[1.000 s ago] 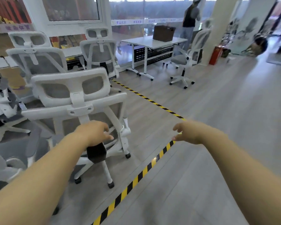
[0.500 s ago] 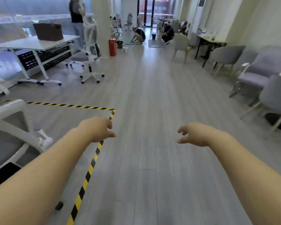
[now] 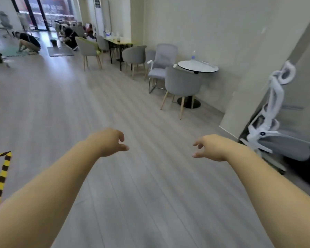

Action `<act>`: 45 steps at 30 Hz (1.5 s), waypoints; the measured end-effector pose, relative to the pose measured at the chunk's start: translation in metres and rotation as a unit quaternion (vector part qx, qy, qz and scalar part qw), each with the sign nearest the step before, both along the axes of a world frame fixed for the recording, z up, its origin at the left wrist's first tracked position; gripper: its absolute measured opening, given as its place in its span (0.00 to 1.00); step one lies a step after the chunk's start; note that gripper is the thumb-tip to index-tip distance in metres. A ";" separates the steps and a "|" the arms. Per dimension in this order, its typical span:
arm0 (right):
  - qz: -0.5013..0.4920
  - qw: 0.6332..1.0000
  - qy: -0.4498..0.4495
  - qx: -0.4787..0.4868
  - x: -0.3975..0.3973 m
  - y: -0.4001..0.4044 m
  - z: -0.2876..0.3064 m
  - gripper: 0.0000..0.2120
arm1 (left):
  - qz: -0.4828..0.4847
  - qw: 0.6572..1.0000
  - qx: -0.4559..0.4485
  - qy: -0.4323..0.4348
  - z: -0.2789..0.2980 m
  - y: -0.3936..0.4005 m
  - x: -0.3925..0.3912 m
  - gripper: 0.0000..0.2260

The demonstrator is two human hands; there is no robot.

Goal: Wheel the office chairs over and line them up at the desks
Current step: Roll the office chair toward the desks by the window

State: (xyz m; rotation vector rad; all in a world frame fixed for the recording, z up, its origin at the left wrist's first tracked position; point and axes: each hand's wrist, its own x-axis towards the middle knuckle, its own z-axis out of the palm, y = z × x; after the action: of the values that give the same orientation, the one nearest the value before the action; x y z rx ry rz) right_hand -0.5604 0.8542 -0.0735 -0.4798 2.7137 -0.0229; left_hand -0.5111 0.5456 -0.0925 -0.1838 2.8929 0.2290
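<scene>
Both grips loose, empty: left hand (image 3: 109, 141), right hand (image 3: 210, 147); office chair (image 3: 276, 133) right of right hand (apart).

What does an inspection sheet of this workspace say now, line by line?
Surface: grey plank floor, striped tape at left.
Job's things: white office chair at far right, untouched; another far back.
Clutter: round table with grey chairs along the wall.
Hands: left hand and right hand hold nothing, fingers loosely curled.
Cables: nothing seen.
Surroundings: crouching person far back.
</scene>
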 end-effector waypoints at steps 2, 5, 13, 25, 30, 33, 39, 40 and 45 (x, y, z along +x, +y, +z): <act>-0.032 0.999 0.001 0.004 -0.006 0.060 -0.002 0.27 | -0.042 0.999 0.001 0.001 -0.004 0.057 -0.027 0.23; -0.089 0.996 -0.005 -0.005 -0.009 0.142 -0.005 0.27 | -0.097 0.995 -0.007 0.000 -0.008 0.139 -0.063 0.23; -0.226 0.974 -0.011 -0.010 -0.025 0.318 -0.013 0.26 | -0.225 0.974 -0.001 0.000 -0.008 0.318 -0.160 0.23; -0.327 0.945 0.003 -0.024 -0.173 0.477 -0.013 0.28 | -0.324 0.946 -0.015 0.007 -0.008 0.502 -0.377 0.23; -0.338 0.941 0.017 -0.022 -0.243 0.527 -0.002 0.25 | -0.337 0.941 -0.010 0.024 0.004 0.563 -0.465 0.23; -0.347 0.937 0.018 -0.024 -0.279 0.554 0.002 0.24 | -0.345 0.938 -0.002 0.018 0.005 0.594 -0.507 0.22; -0.349 0.936 0.023 -0.022 -0.367 0.615 -0.002 0.27 | -0.353 0.936 0.005 0.019 -0.003 0.656 -0.592 0.21; -0.346 0.938 0.026 -0.019 -0.383 0.626 -0.002 0.27 | -0.349 0.937 0.008 0.019 -0.004 0.666 -0.607 0.21; -0.302 0.953 0.016 0.001 -0.474 0.671 -0.002 0.27 | -0.317 0.948 0.030 0.019 -0.005 0.708 -0.686 0.22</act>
State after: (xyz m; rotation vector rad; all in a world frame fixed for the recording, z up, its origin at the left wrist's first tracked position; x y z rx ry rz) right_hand -1.0345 1.5249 -0.0755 0.3674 2.7811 -0.1761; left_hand -1.1970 1.2538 -0.0977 0.7575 2.7969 0.1993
